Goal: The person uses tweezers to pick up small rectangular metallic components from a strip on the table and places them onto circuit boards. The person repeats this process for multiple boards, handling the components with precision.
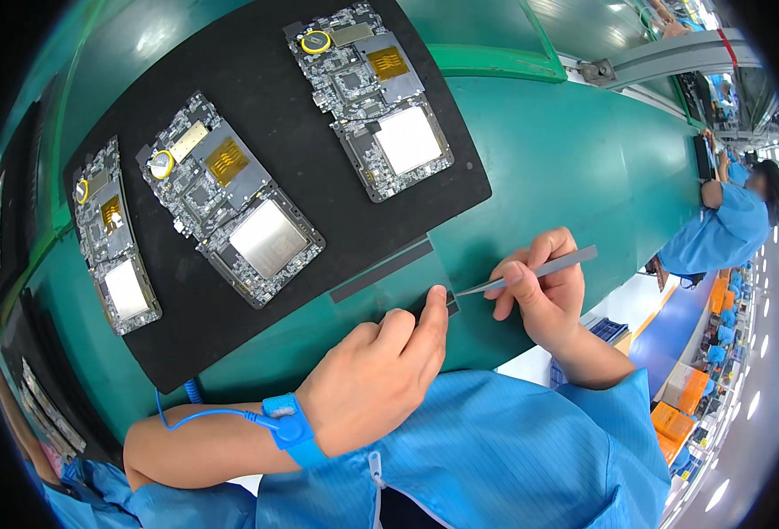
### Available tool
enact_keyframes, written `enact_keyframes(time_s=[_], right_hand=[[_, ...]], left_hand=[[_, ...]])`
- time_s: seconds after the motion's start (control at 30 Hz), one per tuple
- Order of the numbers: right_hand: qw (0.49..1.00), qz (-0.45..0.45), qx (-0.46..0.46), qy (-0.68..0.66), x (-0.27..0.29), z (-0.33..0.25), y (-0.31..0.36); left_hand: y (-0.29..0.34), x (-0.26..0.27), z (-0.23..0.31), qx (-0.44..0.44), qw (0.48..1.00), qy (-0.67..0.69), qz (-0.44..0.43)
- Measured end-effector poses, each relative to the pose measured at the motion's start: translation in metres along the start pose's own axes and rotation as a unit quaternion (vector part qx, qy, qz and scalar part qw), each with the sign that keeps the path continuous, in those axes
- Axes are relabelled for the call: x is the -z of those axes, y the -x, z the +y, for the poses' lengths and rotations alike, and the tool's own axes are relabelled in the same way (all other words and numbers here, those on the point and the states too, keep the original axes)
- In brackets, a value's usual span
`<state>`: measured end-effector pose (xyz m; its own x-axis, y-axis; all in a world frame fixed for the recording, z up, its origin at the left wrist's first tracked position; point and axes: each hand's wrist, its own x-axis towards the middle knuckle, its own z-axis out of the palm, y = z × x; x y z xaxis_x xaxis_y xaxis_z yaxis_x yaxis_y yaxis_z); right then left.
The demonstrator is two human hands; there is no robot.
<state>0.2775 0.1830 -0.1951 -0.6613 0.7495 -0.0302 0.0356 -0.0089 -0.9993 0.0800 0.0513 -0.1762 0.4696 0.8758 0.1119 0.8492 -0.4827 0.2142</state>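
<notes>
My right hand (548,291) pinches a pair of grey metal tweezers (568,262). The tweezers' tips reach a small black piece (452,304) by my left fingertip. On the green tabletop lies a clear film sheet (407,275) with dark strips (382,271) along it. My left hand (376,375) rests over this sheet's near edge, its index finger stretched out; the thumb is hidden. A blue wrist strap with a cord (292,429) circles my left wrist. Beyond my hands, three circuit boards (231,203) with silver plates and yellow-ringed round cells lie on a black mat (266,88).
Green-framed panels (495,57) stand at the far edge of the bench. To the right, a co-worker in a blue smock (724,225) sits farther along it. Orange boxes (671,423) line the right side below. Another person's arm (10,397) shows at the left rim.
</notes>
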Motion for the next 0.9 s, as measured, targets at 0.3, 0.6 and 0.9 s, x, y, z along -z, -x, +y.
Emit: enact_keyframes(time_s=[0.3, 0.6, 0.9], right_hand=[[0.999, -0.008, 0.021, 0.031, -0.003, 0.002, 0.001], [0.989, 0.061, -0.030, -0.131, -0.011, -0.014, -0.019], [0.981, -0.099, -0.060, -0.158, -0.123, -0.030, -0.113]], left_hand=[[0.000, 0.001, -0.002, -0.015, 1.000, -0.010, -0.008], [0.013, 0.007, 0.006, 0.015, 0.999, -0.049, 0.015], [0.053, 0.022, -0.016, 0.295, 0.940, -0.162, 0.051]])
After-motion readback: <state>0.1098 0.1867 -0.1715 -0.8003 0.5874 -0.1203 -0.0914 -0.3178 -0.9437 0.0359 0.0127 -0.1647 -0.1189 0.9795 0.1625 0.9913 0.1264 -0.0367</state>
